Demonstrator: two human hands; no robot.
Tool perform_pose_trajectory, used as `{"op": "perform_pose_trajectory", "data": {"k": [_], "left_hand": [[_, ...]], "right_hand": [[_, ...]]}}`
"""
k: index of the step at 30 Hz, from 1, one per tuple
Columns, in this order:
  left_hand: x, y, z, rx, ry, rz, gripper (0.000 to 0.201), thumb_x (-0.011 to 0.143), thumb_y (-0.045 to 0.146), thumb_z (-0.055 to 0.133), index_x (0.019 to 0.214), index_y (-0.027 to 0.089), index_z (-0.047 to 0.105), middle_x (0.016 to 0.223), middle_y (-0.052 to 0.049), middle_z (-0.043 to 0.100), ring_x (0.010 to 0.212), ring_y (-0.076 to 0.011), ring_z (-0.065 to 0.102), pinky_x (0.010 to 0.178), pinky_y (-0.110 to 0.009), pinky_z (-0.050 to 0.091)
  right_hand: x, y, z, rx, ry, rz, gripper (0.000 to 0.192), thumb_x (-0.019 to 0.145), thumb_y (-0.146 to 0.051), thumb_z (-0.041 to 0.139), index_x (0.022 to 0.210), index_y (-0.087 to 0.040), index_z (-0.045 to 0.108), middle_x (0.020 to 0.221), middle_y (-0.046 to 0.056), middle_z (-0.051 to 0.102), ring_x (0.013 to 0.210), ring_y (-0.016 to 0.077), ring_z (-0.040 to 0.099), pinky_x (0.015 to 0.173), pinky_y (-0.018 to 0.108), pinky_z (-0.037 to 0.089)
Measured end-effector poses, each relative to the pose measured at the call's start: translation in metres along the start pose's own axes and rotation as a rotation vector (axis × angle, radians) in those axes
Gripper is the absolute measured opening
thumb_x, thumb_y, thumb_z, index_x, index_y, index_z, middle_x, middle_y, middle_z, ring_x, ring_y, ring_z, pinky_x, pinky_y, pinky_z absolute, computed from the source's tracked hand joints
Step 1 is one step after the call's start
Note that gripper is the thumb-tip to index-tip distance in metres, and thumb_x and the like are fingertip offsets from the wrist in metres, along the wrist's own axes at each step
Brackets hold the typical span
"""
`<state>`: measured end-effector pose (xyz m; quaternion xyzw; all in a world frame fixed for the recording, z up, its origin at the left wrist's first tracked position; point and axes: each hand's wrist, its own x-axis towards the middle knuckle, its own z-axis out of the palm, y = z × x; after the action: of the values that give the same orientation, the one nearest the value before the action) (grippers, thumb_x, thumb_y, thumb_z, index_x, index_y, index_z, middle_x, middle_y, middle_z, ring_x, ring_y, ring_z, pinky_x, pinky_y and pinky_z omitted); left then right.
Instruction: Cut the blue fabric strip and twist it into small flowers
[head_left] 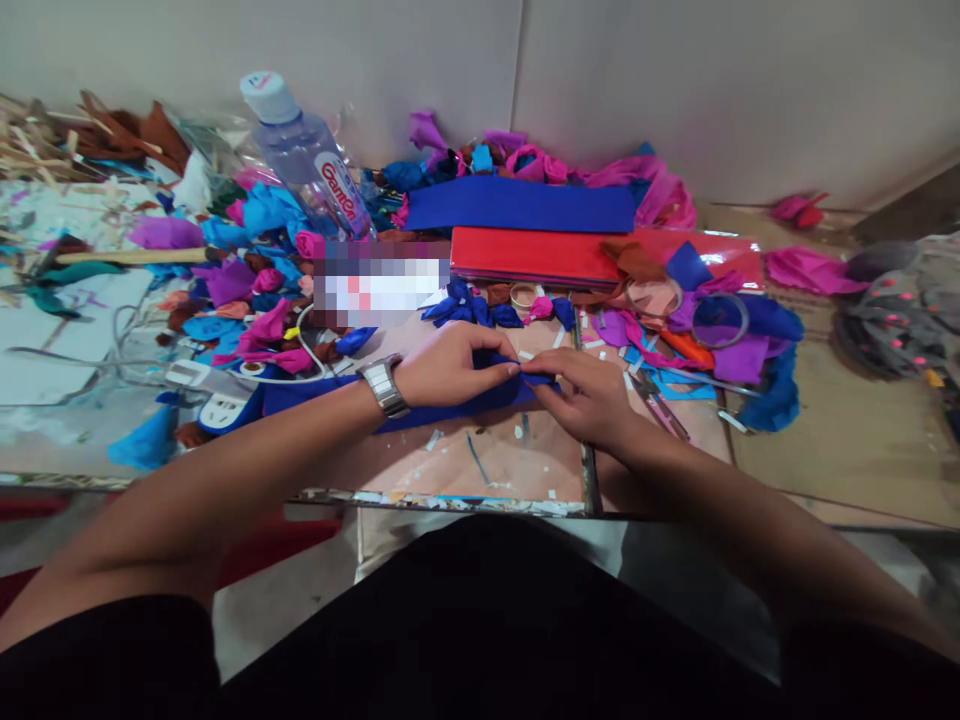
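A long dark blue strip of crepe paper [315, 396] lies across the work board [450, 470] in front of me. My left hand [450, 366], with a metal watch on its wrist, pinches the strip near its right end. My right hand [589, 395] meets it fingertip to fingertip and grips the same folded end of the strip. Small dark blue paper petals [472, 310] lie just beyond my hands.
A plastic water bottle [307, 150] leans at the back left. Blue [525, 205] and red [540, 255] paper sheets lie stacked behind. Tape rolls [720, 320], scissors [664, 410], a white power strip [217, 405] with cables and heaps of pink, purple and blue scraps surround the board.
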<state>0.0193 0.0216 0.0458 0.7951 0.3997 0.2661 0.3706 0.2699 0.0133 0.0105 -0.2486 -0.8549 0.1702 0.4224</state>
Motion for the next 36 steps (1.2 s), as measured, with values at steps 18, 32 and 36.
{"op": "perform_pose_trajectory", "data": {"k": [18, 32, 36], "left_hand": [[-0.007, 0.006, -0.004, 0.117, 0.008, -0.044, 0.025, 0.105, 0.039, 0.061, 0.108, 0.023, 0.08, 0.105, -0.004, 0.085, 0.1, -0.0233, 0.078, 0.095, -0.039, 0.052], [0.005, 0.003, -0.017, 0.058, 0.161, 0.0, 0.029, 0.1, 0.041, 0.063, 0.094, 0.019, 0.08, 0.09, -0.004, 0.082, 0.081, -0.019, 0.071, 0.08, -0.033, 0.052], [0.007, -0.005, -0.021, 0.07, 0.237, -0.026, 0.025, 0.097, 0.037, 0.067, 0.093, 0.017, 0.081, 0.089, -0.004, 0.081, 0.081, -0.0175, 0.069, 0.079, -0.031, 0.051]], "right_hand": [[-0.008, 0.01, 0.007, 0.025, -0.022, 0.02, 0.034, 0.099, -0.011, 0.075, 0.129, -0.027, 0.073, 0.109, 0.005, 0.086, 0.099, 0.021, 0.085, 0.091, 0.034, 0.071], [0.031, 0.005, 0.007, -0.103, 0.054, 0.045, 0.026, 0.099, -0.02, 0.069, 0.123, -0.026, 0.076, 0.112, 0.006, 0.086, 0.092, 0.0208, 0.082, 0.083, 0.034, 0.067], [0.037, 0.011, 0.016, -0.103, 0.161, 0.052, 0.027, 0.097, -0.026, 0.073, 0.124, -0.024, 0.076, 0.115, 0.007, 0.085, 0.092, 0.0218, 0.081, 0.084, 0.034, 0.066]]}}
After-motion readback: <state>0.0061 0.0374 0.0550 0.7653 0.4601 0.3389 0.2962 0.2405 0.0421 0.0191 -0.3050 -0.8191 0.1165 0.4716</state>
